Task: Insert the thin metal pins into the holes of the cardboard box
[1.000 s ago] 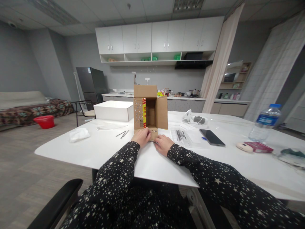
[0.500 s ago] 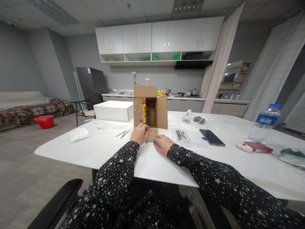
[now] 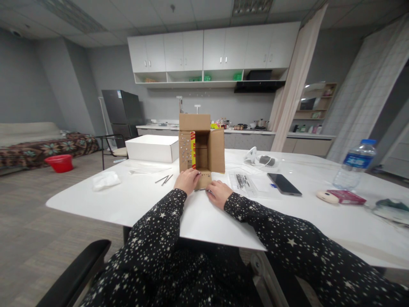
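Observation:
A brown cardboard box (image 3: 207, 147) stands on the white table (image 3: 143, 200) with its opening toward me and its flaps spread. Small shiny studs dot its left flap and its lower flap (image 3: 204, 176). My left hand (image 3: 187, 181) is raised at the lower flap's left edge, fingertips pinched on it. My right hand (image 3: 219, 192) lies on the table just right of the flap. Its fingertips are closed on a thin metal tool (image 3: 201, 190) that points left under the flap. Both sleeves are black with white stars.
A white box (image 3: 151, 148), loose metal pins (image 3: 164, 179) and a crumpled tissue (image 3: 105, 180) lie to the left. A clear bag of small parts (image 3: 246, 181), a phone (image 3: 284, 184), a pink box (image 3: 347, 197) and a water bottle (image 3: 356, 164) are on the right. A chair armrest (image 3: 73, 273) is at the lower left.
My left hand has lifted off the table to the lower flap's edge, fingers now pinched there. The right hand and the box have hardly moved.

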Demonstrator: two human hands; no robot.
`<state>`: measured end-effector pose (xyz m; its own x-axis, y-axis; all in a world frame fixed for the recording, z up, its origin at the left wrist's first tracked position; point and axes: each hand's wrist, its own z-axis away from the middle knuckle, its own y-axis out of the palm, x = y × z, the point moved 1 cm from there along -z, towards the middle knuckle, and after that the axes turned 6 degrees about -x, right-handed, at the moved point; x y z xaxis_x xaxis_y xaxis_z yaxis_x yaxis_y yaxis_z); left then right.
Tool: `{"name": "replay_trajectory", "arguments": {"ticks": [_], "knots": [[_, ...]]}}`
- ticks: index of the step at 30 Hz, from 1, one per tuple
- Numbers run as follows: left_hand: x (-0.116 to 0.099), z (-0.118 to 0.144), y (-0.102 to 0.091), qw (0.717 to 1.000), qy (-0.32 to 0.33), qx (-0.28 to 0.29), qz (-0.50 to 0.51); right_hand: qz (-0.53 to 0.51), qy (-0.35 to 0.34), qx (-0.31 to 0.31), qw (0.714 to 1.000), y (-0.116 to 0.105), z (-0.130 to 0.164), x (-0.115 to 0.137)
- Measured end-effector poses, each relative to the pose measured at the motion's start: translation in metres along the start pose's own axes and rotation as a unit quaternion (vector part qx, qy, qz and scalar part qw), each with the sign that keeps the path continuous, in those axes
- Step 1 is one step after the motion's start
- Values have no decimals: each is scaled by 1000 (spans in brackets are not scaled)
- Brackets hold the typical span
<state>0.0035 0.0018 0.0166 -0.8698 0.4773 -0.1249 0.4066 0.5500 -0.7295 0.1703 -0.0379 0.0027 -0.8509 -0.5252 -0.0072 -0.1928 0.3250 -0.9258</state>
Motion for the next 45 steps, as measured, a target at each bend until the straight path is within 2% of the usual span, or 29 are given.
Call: {"name": "replay_trajectory", "arguments": {"ticks": [15,27,45], "knots": [[4,0,6,1000,6,26,-12,1,4,6,1000,1,0,0],[6,-1,6,1000,-8,10,-17,1,-5,-6,1000,3,-1,-2],[6,-3,8,999,-11,17,-29,4,-12,-11,1000,7,-1,-4]]}}
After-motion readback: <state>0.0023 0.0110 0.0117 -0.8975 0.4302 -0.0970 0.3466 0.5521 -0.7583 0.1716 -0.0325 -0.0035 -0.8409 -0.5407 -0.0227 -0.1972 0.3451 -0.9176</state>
